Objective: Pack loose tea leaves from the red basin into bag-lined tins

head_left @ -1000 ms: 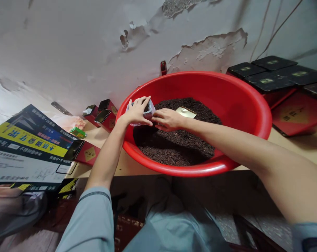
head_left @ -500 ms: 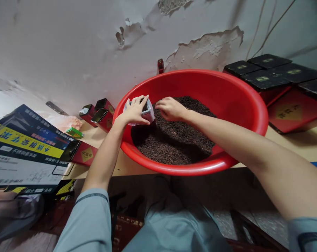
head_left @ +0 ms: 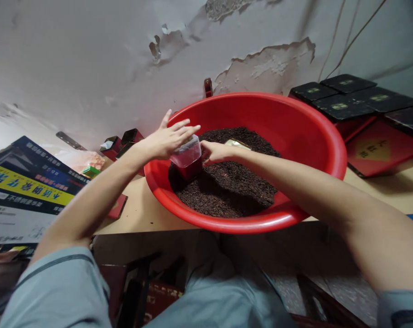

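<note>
A red tin point(head_left: 190, 170) with a clear plastic liner bag point(head_left: 188, 154) sticking out of its top stands in dark loose tea leaves point(head_left: 227, 196). The leaves lie in a big red basin point(head_left: 316, 136). My left hand point(head_left: 170, 140) is open, fingers stretched out over the mouth of the bag. Against the tin's right side, my right hand point(head_left: 216, 152) has its fingers curled, apparently gripping the edge. Some fingertips are hidden. Just behind my right wrist, a pale gold piece like a tin lid point(head_left: 238, 144) shows on the leaves, partly covered.
Black-lidded red tins point(head_left: 374, 150) stand right of the basin. Smaller red tins point(head_left: 131, 136) and a printed cardboard box point(head_left: 28, 191) are at the left. A peeling wall point(head_left: 100, 59) rises behind the wooden table point(head_left: 134, 214). Part of another person shows at the lower left.
My left hand has lifted and its fingers have straightened over the bag. My right hand has shifted left and down to the tin. More of the tin and the gold piece now show.
</note>
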The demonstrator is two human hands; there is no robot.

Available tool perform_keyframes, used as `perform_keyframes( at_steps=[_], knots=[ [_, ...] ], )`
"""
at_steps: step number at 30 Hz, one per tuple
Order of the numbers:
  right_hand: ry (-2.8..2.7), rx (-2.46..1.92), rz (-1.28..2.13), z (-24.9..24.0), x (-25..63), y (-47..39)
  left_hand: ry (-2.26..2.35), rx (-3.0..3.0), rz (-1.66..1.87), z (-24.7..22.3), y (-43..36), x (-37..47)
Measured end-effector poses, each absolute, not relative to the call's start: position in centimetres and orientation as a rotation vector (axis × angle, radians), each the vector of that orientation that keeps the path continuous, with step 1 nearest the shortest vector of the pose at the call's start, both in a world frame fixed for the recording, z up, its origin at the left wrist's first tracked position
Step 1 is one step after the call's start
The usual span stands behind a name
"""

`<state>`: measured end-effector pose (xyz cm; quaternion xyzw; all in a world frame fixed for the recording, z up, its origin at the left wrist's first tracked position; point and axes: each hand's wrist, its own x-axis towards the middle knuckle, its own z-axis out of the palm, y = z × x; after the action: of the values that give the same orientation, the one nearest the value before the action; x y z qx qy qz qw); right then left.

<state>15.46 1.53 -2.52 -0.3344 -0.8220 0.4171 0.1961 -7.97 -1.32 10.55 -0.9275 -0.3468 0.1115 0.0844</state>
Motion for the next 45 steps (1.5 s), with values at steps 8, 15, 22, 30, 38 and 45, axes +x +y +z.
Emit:
perform_keyframes(
  at_steps=[8,15,22,30,38,45],
  knots=[
    [-2.642,-0.809,0.458,-1.1,14.1,-0.6,-2.024,-2.413,-0.417,9.9,-3.0,-10.4],
    [-2.682,-0.705,-0.016,-3.1,14.8,1.0,-2.295,-2.266,-0.162,8.2,-2.5,-4.4],
    [-2.578,-0.666,0.025,-2.9,16.4,2.6,-2.065,-2.458,-0.102,7.8,-1.7,-5.6],
    [-2.363,-0.748,0.558,-2.0,16.9,3.4,-1.542,-2.863,-0.097,8.6,-2.5,-7.1],
    [-2.434,-1.337,0.79,0.0,17.2,2.0,-1.581,-2.897,-0.062,8.3,-4.8,-7.4],
    [-2.213,-0.912,0.93,-0.1,15.4,1.2,-1.582,-2.895,0.048,8.9,-5.0,-9.0]
  ],
)
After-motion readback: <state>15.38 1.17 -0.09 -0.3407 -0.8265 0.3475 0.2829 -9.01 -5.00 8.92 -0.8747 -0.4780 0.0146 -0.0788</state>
